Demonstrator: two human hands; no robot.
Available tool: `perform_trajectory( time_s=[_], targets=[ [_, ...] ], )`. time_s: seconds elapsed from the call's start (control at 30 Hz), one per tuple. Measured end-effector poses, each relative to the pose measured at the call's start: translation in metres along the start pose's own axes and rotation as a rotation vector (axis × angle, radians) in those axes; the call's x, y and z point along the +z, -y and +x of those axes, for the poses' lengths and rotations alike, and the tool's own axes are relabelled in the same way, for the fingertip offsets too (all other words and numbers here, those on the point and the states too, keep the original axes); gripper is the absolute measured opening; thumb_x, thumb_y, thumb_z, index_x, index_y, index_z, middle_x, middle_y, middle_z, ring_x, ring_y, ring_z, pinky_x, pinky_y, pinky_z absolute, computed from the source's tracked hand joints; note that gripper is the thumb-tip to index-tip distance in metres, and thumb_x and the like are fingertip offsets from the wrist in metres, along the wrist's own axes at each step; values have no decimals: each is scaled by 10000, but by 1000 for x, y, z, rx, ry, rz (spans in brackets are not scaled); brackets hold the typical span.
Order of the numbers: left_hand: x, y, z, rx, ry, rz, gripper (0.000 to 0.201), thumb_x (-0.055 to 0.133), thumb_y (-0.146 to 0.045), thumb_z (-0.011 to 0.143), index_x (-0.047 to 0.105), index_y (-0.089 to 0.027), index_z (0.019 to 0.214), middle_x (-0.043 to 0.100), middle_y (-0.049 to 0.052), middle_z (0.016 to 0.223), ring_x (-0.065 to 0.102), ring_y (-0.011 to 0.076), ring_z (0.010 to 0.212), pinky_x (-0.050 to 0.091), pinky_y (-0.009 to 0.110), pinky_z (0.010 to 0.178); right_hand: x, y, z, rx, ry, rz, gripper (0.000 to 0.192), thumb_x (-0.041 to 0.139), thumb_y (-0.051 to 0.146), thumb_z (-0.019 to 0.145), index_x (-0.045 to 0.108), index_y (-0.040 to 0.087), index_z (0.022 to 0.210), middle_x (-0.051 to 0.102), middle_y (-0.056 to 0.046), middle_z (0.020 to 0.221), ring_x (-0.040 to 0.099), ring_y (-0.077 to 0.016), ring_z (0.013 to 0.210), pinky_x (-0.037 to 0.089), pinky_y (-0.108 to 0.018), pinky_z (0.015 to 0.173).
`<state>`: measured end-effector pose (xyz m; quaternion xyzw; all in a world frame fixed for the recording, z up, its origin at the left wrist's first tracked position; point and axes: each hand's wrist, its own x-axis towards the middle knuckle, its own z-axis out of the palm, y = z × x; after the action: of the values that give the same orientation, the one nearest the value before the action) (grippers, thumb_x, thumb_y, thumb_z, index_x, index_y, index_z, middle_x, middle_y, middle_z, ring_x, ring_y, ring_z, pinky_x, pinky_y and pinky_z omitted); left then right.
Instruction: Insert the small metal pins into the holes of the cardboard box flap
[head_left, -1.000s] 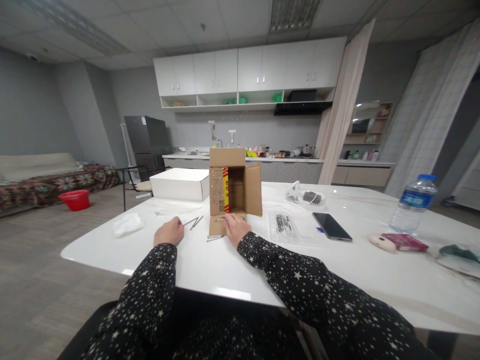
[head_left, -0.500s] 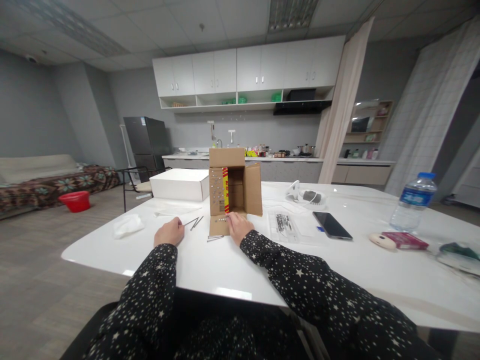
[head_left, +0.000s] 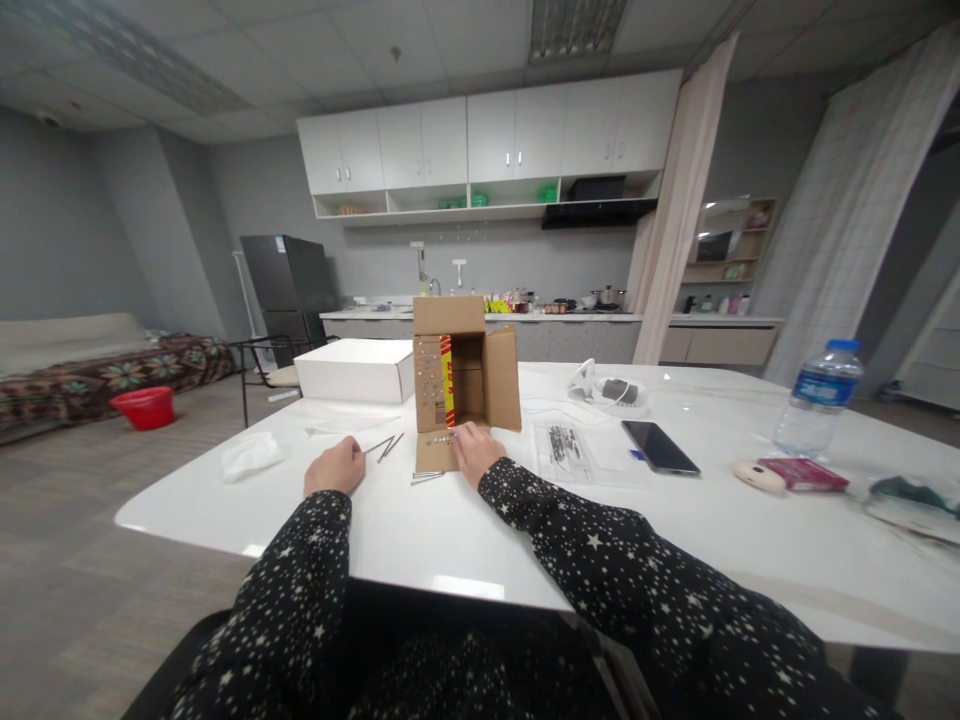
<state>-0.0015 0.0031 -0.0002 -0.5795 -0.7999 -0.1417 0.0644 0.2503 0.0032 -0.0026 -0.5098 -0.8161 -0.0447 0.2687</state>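
Note:
A small cardboard box [head_left: 466, 375] lies on its side on the white table [head_left: 420, 530], its opening facing me and its flaps spread. Rows of metal nails stick through its left flap. My right hand [head_left: 474, 452] rests on the box's bottom flap, fingers touching a row of nails there. Curled into a loose fist, my left hand [head_left: 335, 466] lies on the table to the left of the box, pinching the end of a nail. Two more loose nails [head_left: 391, 445] lie just beyond it, and another pair of nails [head_left: 426, 478] lies in front of the flap.
A white box [head_left: 354, 370] stands behind left. A crumpled tissue [head_left: 250, 453] lies at the left edge. Right of the cardboard box lie a clear bag of nails [head_left: 564, 443], a phone [head_left: 660, 446], a water bottle [head_left: 816, 398] and a red packet [head_left: 801, 474].
Both hands stay where they were. The view has shifted slightly, with the table contents sliding a little left and down in the picture.

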Motion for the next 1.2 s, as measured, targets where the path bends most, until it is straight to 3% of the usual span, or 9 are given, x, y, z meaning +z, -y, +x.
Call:
perform_trajectory(
  time_s=[0.3, 0.77, 1.0, 1.2],
  targets=[
    [0, 1, 1, 15, 0, -15, 309, 348, -318, 781, 588, -217, 947, 661, 130, 941, 613, 268, 842, 438, 343, 674, 5, -4, 1, -34, -48, -11, 304, 241, 296, 949, 475, 223, 1129, 513, -76, 1088, 528, -164, 965, 444, -280, 712],
    [2, 1, 3, 11, 13, 10, 317, 333, -328, 776, 581, -234, 949, 655, 118, 954, 612, 267, 848, 440, 343, 672, 0, -5, 10, -51, -59, -92, 404, 297, 190, 910, 383, 311, 1286, 564, -55, 1061, 575, -169, 881, 436, -272, 695],
    [-2, -1, 0, 15, 14, 6, 322, 347, -335, 774, 585, -228, 963, 656, 126, 947, 614, 268, 842, 441, 344, 671, 6, -8, 11, -87, -44, -127, 337, 345, 220, 903, 509, 297, 1187, 537, -60, 1056, 544, -166, 933, 435, -265, 703],
    [1, 0, 5, 30, 19, 12, 308, 347, -321, 775, 576, -228, 959, 655, 125, 954, 613, 269, 860, 439, 343, 676, 5, -9, 11, -75, -87, -102, 342, 338, 229, 909, 462, 267, 1226, 530, -65, 1066, 534, -156, 944, 431, -244, 710]
  ],
)
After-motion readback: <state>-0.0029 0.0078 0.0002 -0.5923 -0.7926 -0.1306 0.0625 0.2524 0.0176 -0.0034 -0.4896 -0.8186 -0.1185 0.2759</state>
